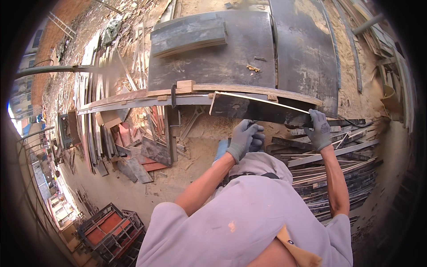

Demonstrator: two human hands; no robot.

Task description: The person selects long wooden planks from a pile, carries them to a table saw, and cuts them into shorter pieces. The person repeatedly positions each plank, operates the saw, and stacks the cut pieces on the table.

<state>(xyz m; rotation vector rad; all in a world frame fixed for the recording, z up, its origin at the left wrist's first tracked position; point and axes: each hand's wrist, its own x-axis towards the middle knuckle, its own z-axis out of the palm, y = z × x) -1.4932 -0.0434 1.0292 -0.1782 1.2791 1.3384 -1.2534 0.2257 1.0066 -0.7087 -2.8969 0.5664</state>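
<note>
A long black-faced plywood strip (260,109) with a pale edge lies slanted in front of me, its left end against the bench's near edge. Its right end is gripped by my right hand (319,130), in a grey glove, with fingers over the top edge. Just below the strip's middle is my left hand (247,139), also gloved in grey. Its fingers are curled together, and whatever they may hold is too small and hidden to make out. A wooden fence of stacked strips (253,89) runs along the bench edge, with a dark clamp (173,95) on it.
Beyond the fence lies a large dark panel (200,73) bearing a stack of cut boards (189,35) and small wood scraps (253,68). Piled strips (338,164) lie at my right. Offcuts (153,151) litter the ground at left. A metal-framed cart (111,231) stands lower left.
</note>
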